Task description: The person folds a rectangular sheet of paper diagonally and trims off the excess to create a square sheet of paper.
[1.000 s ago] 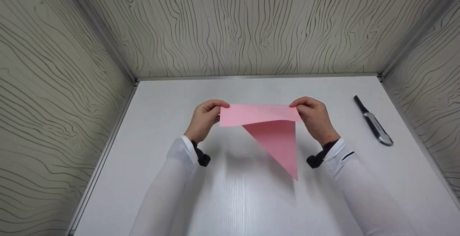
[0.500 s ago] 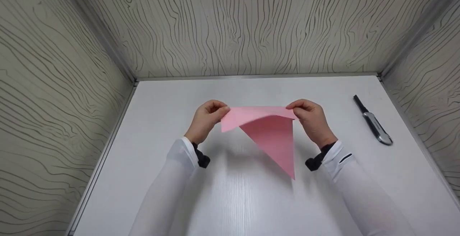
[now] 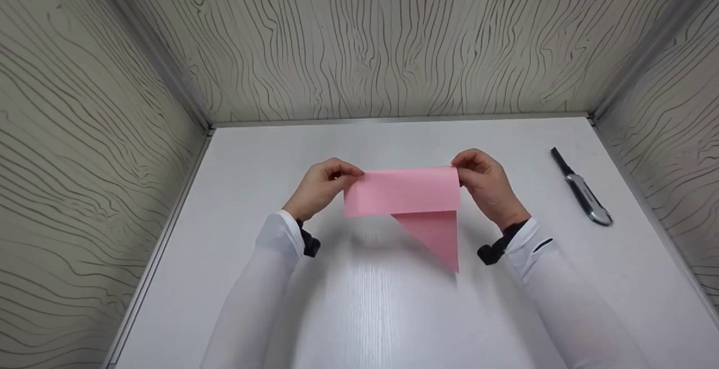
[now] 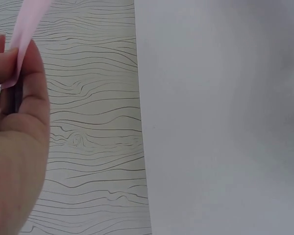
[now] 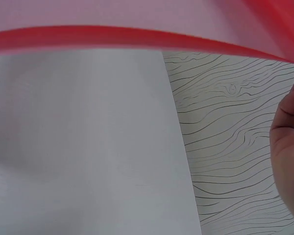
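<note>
A sheet of pink paper (image 3: 404, 192), folded over along its top, is held up above the table between both hands. Below the folded band hangs a triangular part whose point faces down on the right. My left hand (image 3: 323, 186) pinches the upper left corner between thumb and fingers; the left wrist view also shows this hand (image 4: 22, 98) with the paper (image 4: 29, 24) in its fingertips. At the upper right corner, my right hand (image 3: 488, 186) pinches the paper. The right wrist view has the paper's underside (image 5: 112, 36) close up, with the right hand (image 5: 289, 132) partly cut off.
A grey and black utility knife (image 3: 587, 195) lies on the white table (image 3: 371, 313) to the right of the right hand. Wood-grain patterned walls (image 3: 365, 43) enclose the table at the back and both sides.
The front flap, curled up half a second ago, now hangs flatter and lower, covering more of the triangular part. Both hands keep their pinch on the corners and have shifted slightly.
</note>
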The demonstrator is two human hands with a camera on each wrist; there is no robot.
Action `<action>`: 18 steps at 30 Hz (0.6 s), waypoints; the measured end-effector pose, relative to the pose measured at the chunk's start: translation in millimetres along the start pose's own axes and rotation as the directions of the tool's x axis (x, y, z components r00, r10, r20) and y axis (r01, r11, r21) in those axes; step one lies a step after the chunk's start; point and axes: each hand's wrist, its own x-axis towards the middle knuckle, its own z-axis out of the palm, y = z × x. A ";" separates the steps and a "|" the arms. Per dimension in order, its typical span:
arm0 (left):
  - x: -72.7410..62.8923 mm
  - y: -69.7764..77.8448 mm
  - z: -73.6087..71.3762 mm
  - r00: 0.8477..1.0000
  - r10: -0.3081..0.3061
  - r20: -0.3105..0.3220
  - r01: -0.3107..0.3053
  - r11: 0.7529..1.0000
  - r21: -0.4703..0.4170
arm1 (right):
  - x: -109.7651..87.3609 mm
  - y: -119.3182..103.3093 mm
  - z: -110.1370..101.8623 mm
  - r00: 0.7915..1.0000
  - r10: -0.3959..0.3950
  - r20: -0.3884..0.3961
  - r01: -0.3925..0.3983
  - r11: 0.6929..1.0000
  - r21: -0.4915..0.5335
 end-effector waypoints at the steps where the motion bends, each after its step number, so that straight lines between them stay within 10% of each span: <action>1: -0.2 0.4 -0.8 1.000 0.011 0.008 -0.011 1.000 0.027 | 0.0 0.4 -0.2 1.000 0.004 0.003 -0.004 1.000 -0.007; 18: -1.8 1.8 7.6 1.000 -0.028 -0.013 0.029 0.999 0.029 | -1.6 3.3 0.7 0.994 0.060 -0.092 -0.084 0.956 -0.282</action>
